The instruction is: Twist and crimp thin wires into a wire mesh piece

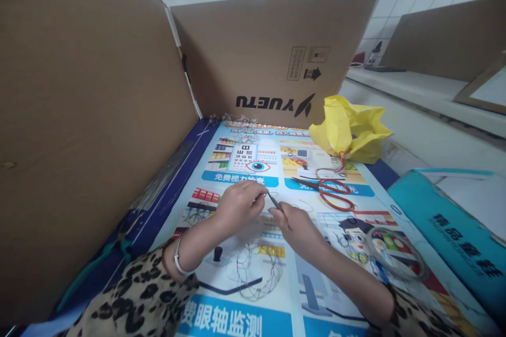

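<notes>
Over the middle of a printed poster my two hands nearly meet. My right hand (296,227) is wrapped round a slim dark pointed tool (274,200), its tip angled up and left toward my other hand; its exact kind is not clear. My left hand (242,204) has thumb and forefinger pinched together by that tip, on something too fine to make out. Below them on the poster lies a loose tangle of thin wire or line (259,276). Scissors (336,195) with red handles and parted blades rest beyond my right hand.
Cardboard panels (269,52) stand at the back and left. A yellow crumpled bag (348,129) with coloured cords lies back right, and a pale coil (396,253) nearer. At right is a turquoise box (454,231); at left, a green-handled tool (95,268). More tangled wire (237,120) lies along the back.
</notes>
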Demonstrator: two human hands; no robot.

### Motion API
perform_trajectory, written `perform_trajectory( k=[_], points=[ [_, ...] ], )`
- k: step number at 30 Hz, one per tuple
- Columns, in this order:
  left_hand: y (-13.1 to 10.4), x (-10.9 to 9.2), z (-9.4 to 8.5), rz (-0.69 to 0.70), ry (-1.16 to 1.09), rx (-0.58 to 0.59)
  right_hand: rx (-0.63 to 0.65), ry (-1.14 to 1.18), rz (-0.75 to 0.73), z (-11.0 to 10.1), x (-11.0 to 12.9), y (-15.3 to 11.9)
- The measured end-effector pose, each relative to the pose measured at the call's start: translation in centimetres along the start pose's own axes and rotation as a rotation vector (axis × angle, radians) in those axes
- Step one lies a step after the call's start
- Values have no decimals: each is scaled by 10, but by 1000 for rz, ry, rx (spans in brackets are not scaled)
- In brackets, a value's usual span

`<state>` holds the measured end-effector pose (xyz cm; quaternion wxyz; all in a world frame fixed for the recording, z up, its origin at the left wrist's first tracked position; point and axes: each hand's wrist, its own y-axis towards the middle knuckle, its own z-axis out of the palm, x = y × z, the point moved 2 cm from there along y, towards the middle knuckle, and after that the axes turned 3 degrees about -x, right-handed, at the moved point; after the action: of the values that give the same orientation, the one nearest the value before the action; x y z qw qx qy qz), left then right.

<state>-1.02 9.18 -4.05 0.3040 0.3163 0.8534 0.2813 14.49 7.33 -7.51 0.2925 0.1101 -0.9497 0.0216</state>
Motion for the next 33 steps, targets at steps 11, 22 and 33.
perform_trajectory(
  k=[11, 22, 33],
  points=[
    [4, 4, -13, 165, 237, 280, 164, -25, -63, -13, 1, -3],
    [7, 10, -15, 183, 219, 578, 224, -401, -165, -15, 7, -7],
    [15, 16, -24, -122, -65, 253, 18, -273, -94, -35, 8, -2]
  ],
)
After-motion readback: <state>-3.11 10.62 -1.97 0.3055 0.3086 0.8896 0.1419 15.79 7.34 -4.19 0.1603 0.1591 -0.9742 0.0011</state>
